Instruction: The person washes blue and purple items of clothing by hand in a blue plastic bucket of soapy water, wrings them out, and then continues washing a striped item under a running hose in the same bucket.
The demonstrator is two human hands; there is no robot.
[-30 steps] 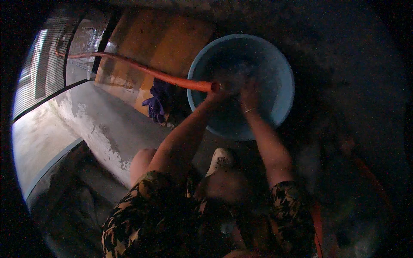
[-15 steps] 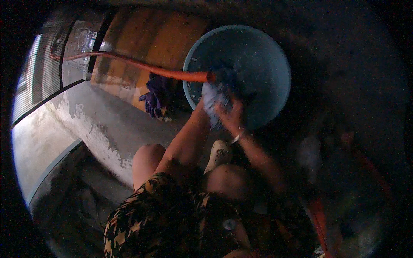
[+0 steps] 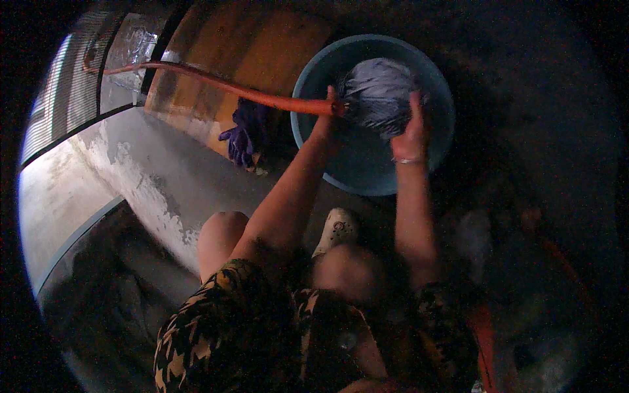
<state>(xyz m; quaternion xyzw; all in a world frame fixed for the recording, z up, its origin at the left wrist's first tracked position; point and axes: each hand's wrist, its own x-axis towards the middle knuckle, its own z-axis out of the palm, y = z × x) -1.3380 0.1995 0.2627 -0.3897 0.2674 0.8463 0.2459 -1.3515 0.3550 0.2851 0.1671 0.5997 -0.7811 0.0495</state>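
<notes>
Head view: cloth (image 3: 381, 86) bunched inside basin (image 3: 359, 187), between hands. Right hand (image 3: 411, 135) cupped at its right side, left hand (image 3: 325, 120) opposite, likely to contain bundle. Fingers partly hidden; could not tell whether either gripped. Hose (image 3: 262, 97) crossed left rim, presumably so mouth opened over basin. Glove (image 3: 240, 141) lay left, outside.

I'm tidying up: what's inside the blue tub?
In or over the blue tub, bunched greyish cloth is between the left hand and right hand; an orange hose ends there too. The cloth hides what's beneath.
</notes>
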